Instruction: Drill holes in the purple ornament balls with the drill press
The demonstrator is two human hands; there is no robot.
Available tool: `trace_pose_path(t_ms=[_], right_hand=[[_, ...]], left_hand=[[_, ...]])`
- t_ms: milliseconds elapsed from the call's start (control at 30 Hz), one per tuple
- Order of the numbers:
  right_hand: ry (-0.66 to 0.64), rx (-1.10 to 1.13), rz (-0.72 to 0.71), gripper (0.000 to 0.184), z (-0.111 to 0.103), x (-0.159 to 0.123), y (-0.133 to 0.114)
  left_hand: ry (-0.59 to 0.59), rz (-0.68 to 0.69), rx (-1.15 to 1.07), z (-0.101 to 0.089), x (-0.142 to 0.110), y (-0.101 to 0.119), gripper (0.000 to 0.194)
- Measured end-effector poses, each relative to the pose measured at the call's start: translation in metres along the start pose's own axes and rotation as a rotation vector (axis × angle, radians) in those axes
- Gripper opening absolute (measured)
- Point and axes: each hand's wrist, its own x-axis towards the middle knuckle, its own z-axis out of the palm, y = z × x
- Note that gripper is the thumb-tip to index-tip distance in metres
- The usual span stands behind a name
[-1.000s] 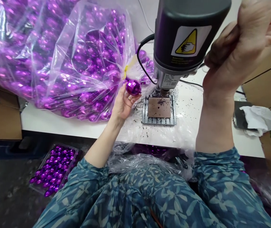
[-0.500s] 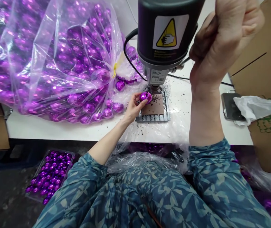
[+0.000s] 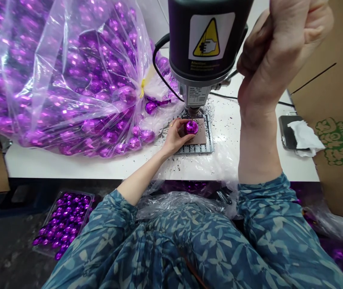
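Thumb and fingers of my left hand (image 3: 175, 138) are closed round the side of a shiny purple faceted ball (image 3: 192, 128). The ball rests on a flat brown board (image 3: 200, 139), which lies on the slotted metal base (image 3: 210, 146) of a small drill press (image 3: 199, 94). Directly above the ball is the drill's tip, which appears to meet its top. High on the right, my right hand (image 3: 285, 52) is a fist round the drill press lever; the grip itself is hidden by my fingers, with only a metal rod (image 3: 226, 83) showing.
A big clear bag (image 3: 78, 92) of purple balls, tied in yellow, covers the table's left. Dark shavings litter the white table (image 3: 99, 166). A phone (image 3: 287, 132) with a crumpled tissue (image 3: 305, 136) lies right, by a cardboard box (image 3: 333, 100). Below left stands a clear tray (image 3: 91, 196) of balls.
My left hand has moved the ball slightly right and down, from beside the drill to beneath its tip. My right hand stays on the lever. The tissue's raised corner has dropped.
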Motion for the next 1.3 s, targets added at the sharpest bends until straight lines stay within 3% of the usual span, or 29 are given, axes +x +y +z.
trace_pose_path(t_ms=[267,433,633,967,1300], right_hand=[[-0.045,-0.025,-0.068,0.051,-0.008,-0.006,0.001],[-0.049,-0.144,-0.195,0.067,-0.013,-0.021,0.001],[-0.025,-0.155,-0.253,0.069,-0.022,-0.044,-0.001],[0.018,-0.102,-0.416,0.07,-0.04,-0.056,0.026],[0.05,-0.247,-0.404,0.07,-0.053,-0.072,0.032]], left_hand=[[-0.067,-0.018,-0.106,0.007,-0.005,0.005,0.057],[-0.059,-0.032,-0.128,0.006,-0.005,0.007,0.059],[-0.066,-0.06,-0.141,0.005,-0.004,0.014,0.063],[-0.066,-0.058,-0.138,0.005,-0.005,0.012,0.063],[-0.056,-0.05,-0.145,0.005,-0.005,0.012,0.061]])
